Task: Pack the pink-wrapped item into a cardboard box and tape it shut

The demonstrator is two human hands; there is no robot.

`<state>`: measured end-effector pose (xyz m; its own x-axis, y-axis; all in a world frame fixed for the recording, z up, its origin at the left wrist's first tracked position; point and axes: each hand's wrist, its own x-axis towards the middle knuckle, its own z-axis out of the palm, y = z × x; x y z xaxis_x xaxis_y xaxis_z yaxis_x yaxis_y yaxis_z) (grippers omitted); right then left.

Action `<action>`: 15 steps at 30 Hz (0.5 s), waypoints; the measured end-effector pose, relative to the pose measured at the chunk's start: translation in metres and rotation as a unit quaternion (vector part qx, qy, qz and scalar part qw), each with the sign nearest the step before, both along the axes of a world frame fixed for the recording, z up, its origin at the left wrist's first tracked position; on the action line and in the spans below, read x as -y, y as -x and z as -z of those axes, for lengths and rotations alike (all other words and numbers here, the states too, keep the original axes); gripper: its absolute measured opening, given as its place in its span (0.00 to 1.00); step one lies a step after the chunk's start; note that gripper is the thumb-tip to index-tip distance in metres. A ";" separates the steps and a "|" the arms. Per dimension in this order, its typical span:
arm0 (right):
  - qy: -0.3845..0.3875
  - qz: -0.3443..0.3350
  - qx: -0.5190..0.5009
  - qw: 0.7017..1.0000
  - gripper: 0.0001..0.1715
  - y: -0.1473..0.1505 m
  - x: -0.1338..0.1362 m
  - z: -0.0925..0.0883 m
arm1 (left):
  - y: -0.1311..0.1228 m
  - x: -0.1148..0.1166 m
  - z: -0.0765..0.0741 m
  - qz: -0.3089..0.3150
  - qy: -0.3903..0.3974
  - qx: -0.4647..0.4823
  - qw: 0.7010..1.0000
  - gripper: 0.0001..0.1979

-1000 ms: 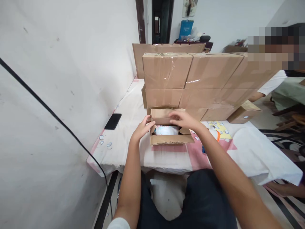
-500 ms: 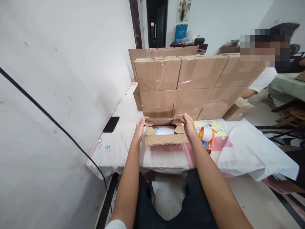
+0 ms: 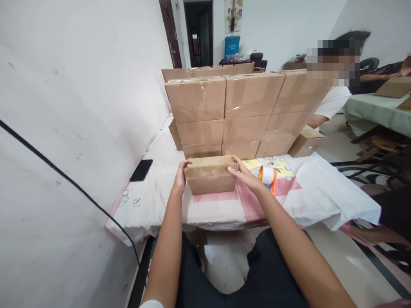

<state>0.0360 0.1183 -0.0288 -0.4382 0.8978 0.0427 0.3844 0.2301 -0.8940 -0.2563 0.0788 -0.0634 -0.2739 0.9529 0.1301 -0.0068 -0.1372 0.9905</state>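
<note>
A small brown cardboard box [image 3: 211, 182] stands near the front of the table with its top covered, so its contents are hidden. My left hand [image 3: 181, 176] grips its left end, fingers at the upper corner. Around the right end, my right hand [image 3: 242, 173] holds the box, with the thumb on the front face and fingers along the top edge. To the right of that hand lies an orange tape dispenser [image 3: 268, 176] with a roll of tape. Stacked, taped cardboard boxes [image 3: 247, 100] rise just behind the held box.
A black phone [image 3: 141, 170] lies at the left of the cloth-covered table [image 3: 160, 201]. One more carton [image 3: 306, 142] sits at the right end of the stack. A co-worker in a white sleeve [image 3: 334, 102] is behind it. A black cable [image 3: 64, 171] runs along the left wall.
The box was open with a pale item showing inside; its top is now covered. My hands have moved from beside its raised flap onto its two ends. The view has shifted slightly.
</note>
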 end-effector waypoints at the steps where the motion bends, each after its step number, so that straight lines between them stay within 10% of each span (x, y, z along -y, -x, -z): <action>1: 0.002 0.039 -0.019 0.999 0.46 0.009 -0.001 0.004 | 0.000 0.001 0.000 0.006 0.000 -0.002 1.000 0.23; 10: 0.049 0.166 -0.128 0.977 0.43 0.035 -0.016 0.022 | 0.002 0.004 0.004 0.009 0.020 -0.090 0.996 0.26; 15: -0.061 0.255 -0.169 0.950 0.33 0.015 -0.013 0.013 | 0.002 0.004 -0.010 -0.019 0.002 -0.129 0.991 0.20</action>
